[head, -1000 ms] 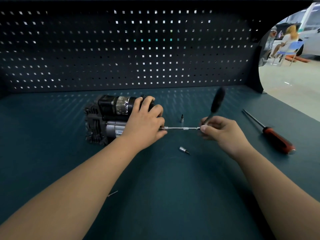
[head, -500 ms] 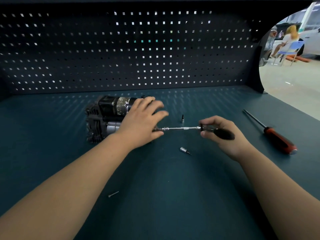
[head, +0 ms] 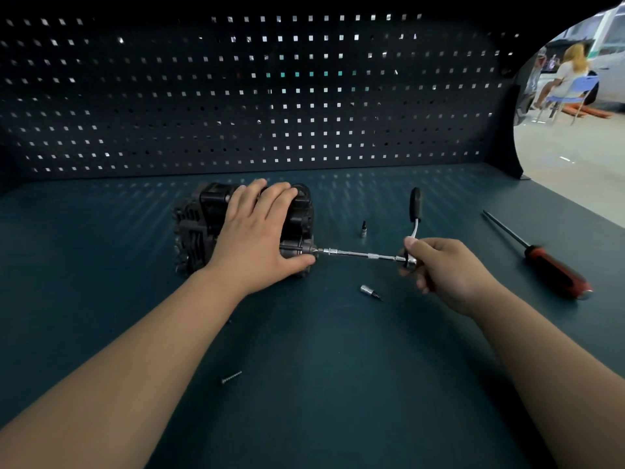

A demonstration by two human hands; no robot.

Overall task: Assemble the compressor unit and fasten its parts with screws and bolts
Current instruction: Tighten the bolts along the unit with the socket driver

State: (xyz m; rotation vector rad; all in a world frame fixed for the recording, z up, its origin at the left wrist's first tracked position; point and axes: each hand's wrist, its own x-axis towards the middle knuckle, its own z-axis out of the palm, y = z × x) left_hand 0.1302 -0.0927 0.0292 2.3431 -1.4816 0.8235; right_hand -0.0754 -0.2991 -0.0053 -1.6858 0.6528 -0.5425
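Observation:
The black compressor unit (head: 198, 228) lies on the teal bench top, left of centre. My left hand (head: 258, 236) rests flat over its top and right end with straight fingers. A ratchet with a long silver extension (head: 358, 254) runs from the unit's right face to my right hand (head: 446, 270), which grips the ratchet head. The ratchet's black handle (head: 415, 204) points up and away. A loose screw (head: 231, 377) lies near my left forearm.
Two small socket bits lie near the extension, one upright (head: 364, 229) behind it, one on its side (head: 369, 291) in front. A red-handled screwdriver (head: 554, 274) lies at the right. The pegboard wall (head: 257, 96) closes the back. A person sits far off at the right.
The ratchet handle swung from lying toward the right to pointing up and away. My left hand flattened over the compressor unit, which seems to have rolled a little.

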